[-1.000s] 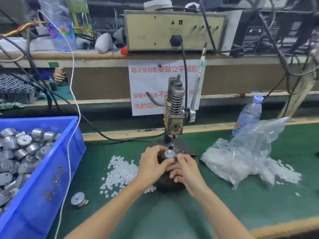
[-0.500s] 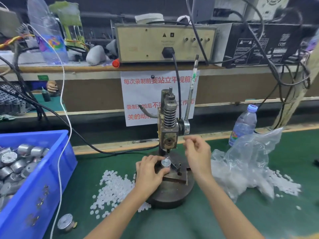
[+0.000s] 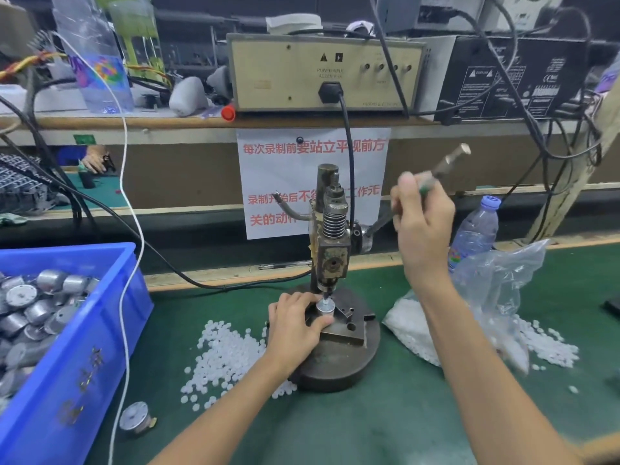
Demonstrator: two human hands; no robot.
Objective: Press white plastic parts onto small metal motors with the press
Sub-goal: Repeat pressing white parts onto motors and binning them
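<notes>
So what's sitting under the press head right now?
A small metal motor with a white part on top, standing on the metal block. The left hand holds it, so its lower body and seating are hidden. Whether the press head touches the part cannot be told.

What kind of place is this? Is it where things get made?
Probably a small factory assembly bench. A hand press stands on the green mat, a blue bin holds lots of little metal motors, and white plastic parts lie piled beside it.
</notes>
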